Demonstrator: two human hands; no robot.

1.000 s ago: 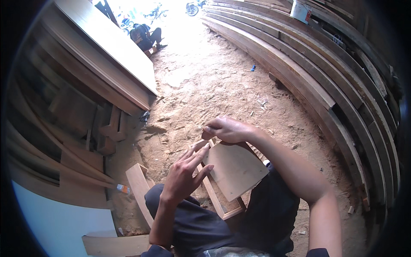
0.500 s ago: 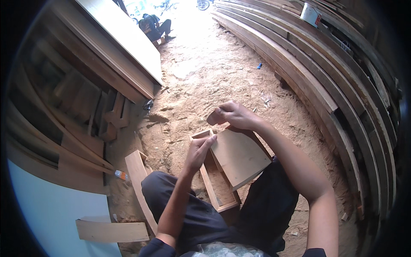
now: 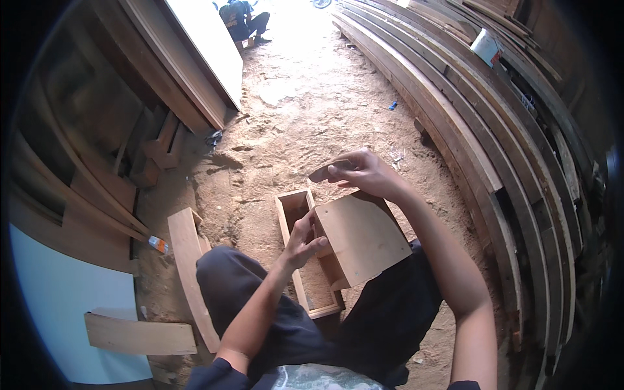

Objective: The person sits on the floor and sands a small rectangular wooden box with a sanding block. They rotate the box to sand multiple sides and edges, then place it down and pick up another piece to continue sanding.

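The wooden box (image 3: 365, 237) is tilted over the person's right leg, in front of the body. Its top is flat and light brown, with small dark dots near the corners, and its left side shows a hollow inside. The left hand (image 3: 301, 244) is at that side, thumb apart, the other fingers bent; the hand hides part of the edge. The right hand (image 3: 372, 174), above the far end, pinches a thin brown piece (image 3: 328, 168) between thumb and fingers. An open wooden frame (image 3: 298, 283) lies just beside, partly covered by the box. Farther left are a long board (image 3: 188, 273) and a short board (image 3: 140, 336) on a pale panel (image 3: 71, 299). Long planks (image 3: 468, 149) are piled on the right, with a white bucket (image 3: 485, 47) on top.
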